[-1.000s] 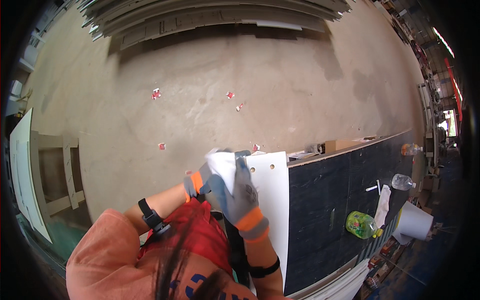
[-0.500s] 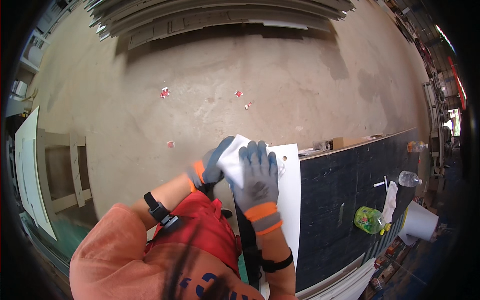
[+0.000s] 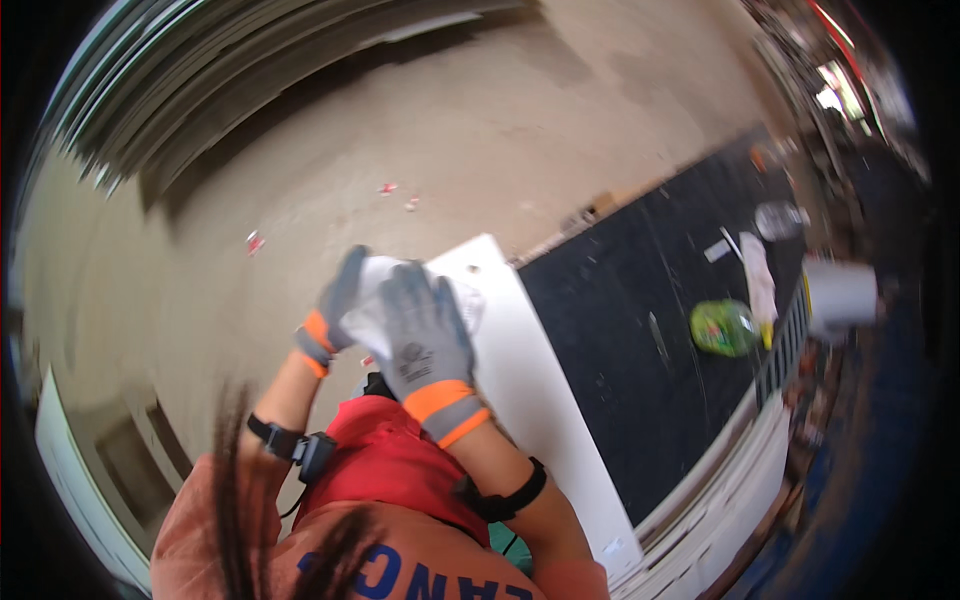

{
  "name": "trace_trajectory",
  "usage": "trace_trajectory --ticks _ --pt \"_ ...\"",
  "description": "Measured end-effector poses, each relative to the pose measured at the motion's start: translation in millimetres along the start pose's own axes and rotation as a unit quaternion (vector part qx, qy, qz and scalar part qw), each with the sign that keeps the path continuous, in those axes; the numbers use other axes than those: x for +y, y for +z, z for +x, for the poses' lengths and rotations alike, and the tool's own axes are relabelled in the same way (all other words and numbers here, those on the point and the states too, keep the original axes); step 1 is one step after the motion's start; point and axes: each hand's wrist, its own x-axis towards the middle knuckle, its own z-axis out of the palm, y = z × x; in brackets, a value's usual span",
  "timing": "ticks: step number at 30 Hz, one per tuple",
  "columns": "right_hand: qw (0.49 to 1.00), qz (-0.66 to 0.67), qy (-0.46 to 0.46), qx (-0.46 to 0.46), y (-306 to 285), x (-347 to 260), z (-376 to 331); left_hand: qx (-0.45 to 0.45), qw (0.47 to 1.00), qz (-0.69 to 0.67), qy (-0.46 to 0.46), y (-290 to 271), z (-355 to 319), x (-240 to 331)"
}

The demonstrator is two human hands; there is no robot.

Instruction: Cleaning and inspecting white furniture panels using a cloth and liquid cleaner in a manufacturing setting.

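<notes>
A crumpled white cloth is bunched between my two gloved hands at the far end of a long white board. My left hand, in a grey-blue glove with an orange cuff, grips the cloth's left side; motion blurs its fingers partly. On top of the cloth lies my right hand, palm down, its fingers stretched and slightly apart. Part of the cloth shows to the right of that hand, over the board's edge. The board slants from the hands to the lower right, alongside my right forearm.
A black-topped table carries a green-labelled bottle, a clear bottle and a pale glove-like cloth. Beyond it stands a white bucket. Stacked panels lie at the far left; red scraps litter the floor.
The view has turned, so the table and board now slant. Both hands, still with the cloth, appear further left in view, and more of the white board shows beside my right arm.
</notes>
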Motion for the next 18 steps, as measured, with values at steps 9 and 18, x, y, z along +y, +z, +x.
trace_trajectory --ticks 9,18 --pt "0.985 0.053 0.161 0.017 14 9 -201 -0.137 0.989 -0.028 -0.042 38 97 69" --pt "0.494 -0.002 0.866 0.074 92 -40 -623 -0.218 0.958 0.046 -0.181 67 129 50"
